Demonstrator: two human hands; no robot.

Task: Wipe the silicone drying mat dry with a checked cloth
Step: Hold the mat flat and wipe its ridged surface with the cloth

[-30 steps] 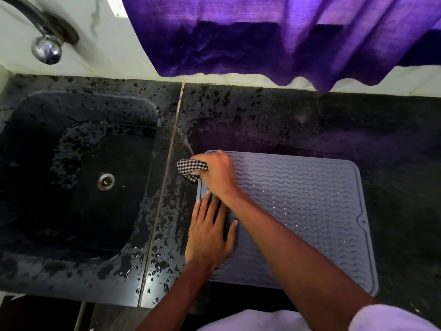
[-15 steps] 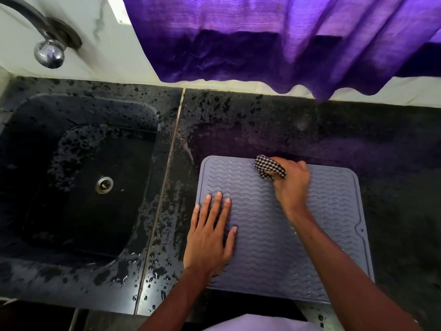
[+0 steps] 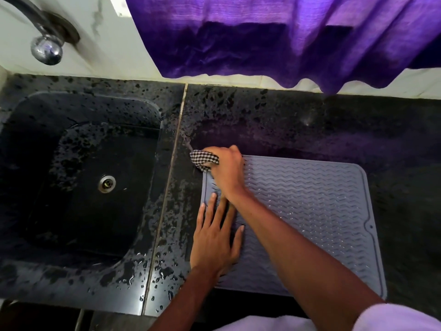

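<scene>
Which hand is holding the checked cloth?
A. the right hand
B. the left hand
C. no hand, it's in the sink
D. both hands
A: the right hand grips the checked cloth at the far left corner of the mat, while the left hand lies flat on it.

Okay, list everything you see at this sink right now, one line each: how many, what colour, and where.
grey silicone drying mat: one, grey with wavy ridges, flat on the countertop right of the sink.
checked cloth: one, black and white, bunched at the mat's far left corner.
stone countertop: one, black speckled, wet near the sink.
sink basin: one, black, on the left.
drain: one, metal, in the sink floor.
tap: one, chrome, top left.
curtain: one, purple, hanging along the top.
left hand: one, flat on the mat's left edge.
right hand: one, gripping the cloth.
</scene>
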